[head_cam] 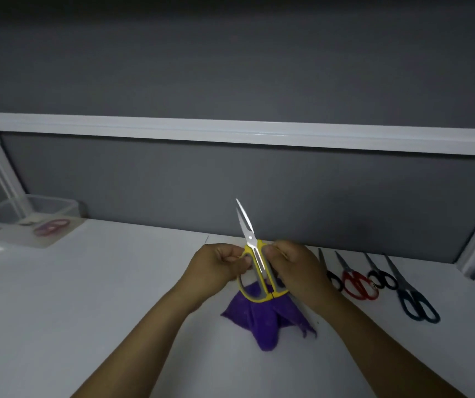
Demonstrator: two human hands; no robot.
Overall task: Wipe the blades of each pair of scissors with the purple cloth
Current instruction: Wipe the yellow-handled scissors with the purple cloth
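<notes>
Yellow scissors (252, 245) upright, closed — purple cloth (262, 320) beneath

Both hands, left (221, 264) and right (296, 268), grip yellow scissors (255, 261), blades up, above purple cloth (265, 320) on surface (87, 297). Four scissors (374, 282) lie to the right.

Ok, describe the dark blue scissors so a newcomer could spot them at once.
On the white table, right of the purple cloth, four pairs of scissors lie in a row. The dark blue scissors are rightmost. Their handles alone are blue; beside them lie black scissors.
</notes>
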